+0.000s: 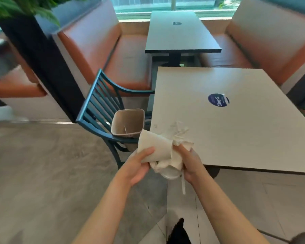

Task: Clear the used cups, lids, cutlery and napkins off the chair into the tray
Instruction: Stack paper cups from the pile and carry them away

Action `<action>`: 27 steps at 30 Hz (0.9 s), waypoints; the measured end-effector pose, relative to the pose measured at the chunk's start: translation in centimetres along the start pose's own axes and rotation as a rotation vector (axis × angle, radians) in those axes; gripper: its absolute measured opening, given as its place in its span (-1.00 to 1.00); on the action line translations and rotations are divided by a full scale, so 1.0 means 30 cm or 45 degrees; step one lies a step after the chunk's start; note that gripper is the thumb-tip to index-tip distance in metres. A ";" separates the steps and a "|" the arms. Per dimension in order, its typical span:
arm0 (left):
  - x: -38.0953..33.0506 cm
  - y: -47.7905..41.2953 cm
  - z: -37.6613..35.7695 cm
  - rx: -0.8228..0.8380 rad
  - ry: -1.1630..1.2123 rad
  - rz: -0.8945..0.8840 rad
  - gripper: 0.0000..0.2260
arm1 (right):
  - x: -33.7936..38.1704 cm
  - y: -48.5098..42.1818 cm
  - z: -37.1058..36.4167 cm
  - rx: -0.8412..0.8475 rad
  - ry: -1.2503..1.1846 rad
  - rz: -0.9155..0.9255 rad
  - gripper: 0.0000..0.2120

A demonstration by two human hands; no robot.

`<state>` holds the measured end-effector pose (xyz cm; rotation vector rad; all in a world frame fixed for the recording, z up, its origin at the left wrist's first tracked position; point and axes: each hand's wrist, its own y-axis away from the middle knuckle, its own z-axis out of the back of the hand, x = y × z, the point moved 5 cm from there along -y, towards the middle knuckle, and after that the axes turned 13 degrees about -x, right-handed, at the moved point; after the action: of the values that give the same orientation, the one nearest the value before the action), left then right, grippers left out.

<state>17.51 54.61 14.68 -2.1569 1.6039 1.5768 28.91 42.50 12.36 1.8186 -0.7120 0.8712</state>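
Your left hand (137, 166) grips a white paper cup (155, 148), fingers curled round its side, the cup tilted with its mouth toward the chair (102, 110). Your right hand (190, 164) is closed on a bunch of crumpled napkins (181, 138), a clear plastic lid (169, 173) and a white cutlery piece (183, 185) hanging below the palm — which utensil it is, you cannot tell from this blur. Both hands hold the load together just beside the near corner of the surface (236, 120). A brown paper tray (128, 124) sits on the chair seat, just behind the cup, with a thin stick inside it.
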 end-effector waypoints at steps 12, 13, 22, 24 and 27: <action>-0.338 -0.453 0.193 -0.321 0.039 -0.096 -0.40 | 0.057 -0.550 -0.480 0.220 0.379 -0.125 -0.26; -0.352 -0.477 0.208 -0.328 0.031 -0.103 -0.42 | 0.058 -0.575 -0.508 0.230 0.417 -0.123 -0.24; -0.464 -0.837 0.443 -0.361 -0.027 0.123 -0.45 | -0.074 -0.894 -0.738 0.213 0.568 -0.294 -0.48; -0.487 -0.929 0.494 -0.352 -0.110 0.200 -0.51 | -0.103 -0.951 -0.772 0.144 0.585 -0.314 -0.48; -0.513 -1.049 0.565 -0.389 -0.386 0.263 -0.42 | -0.154 -1.007 -0.800 0.060 0.630 -0.376 -0.48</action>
<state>29.33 89.30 1.54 -1.7913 1.6167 2.2150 43.73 76.23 0.03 1.6012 -0.1074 1.0833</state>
